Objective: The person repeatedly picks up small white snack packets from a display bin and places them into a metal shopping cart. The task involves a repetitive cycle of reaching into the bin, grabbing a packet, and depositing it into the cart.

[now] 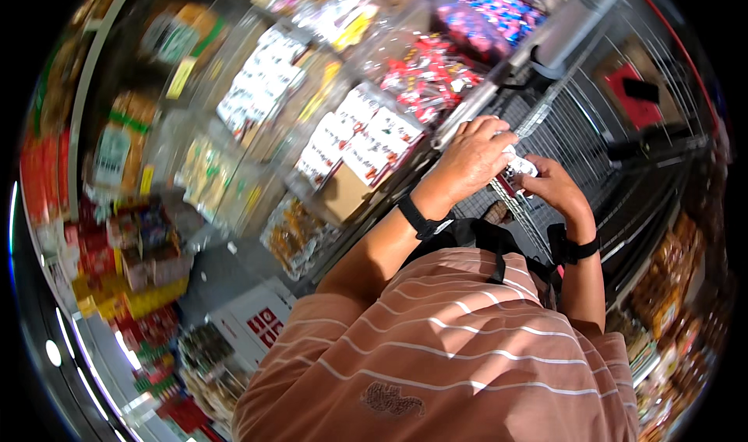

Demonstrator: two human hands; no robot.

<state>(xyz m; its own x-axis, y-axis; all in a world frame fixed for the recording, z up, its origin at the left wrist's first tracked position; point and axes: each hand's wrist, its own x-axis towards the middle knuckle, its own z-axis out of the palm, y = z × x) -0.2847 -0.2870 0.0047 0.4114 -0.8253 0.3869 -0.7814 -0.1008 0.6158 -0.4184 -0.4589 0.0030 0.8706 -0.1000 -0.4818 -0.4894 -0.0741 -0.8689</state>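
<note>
My left hand (476,156) and my right hand (555,188) are together over the near end of a wire shopping cart (575,126). Between them is a small white printed packet (519,167), gripped from both sides. Fingers cover much of it. To the left of my hands, similar white printed packets (362,132) stand in rows in a display bin, beside a cardboard box (353,191). Just beyond them lie red-wrapped sweets (429,74) in a clear bin.
A silver metal post (578,24) rises beside the cart. In the cart lies a red item (628,94) with a black object (641,90) on it. Bagged goods (666,290) line the right side. Bread bags (120,144) sit on the left shelves.
</note>
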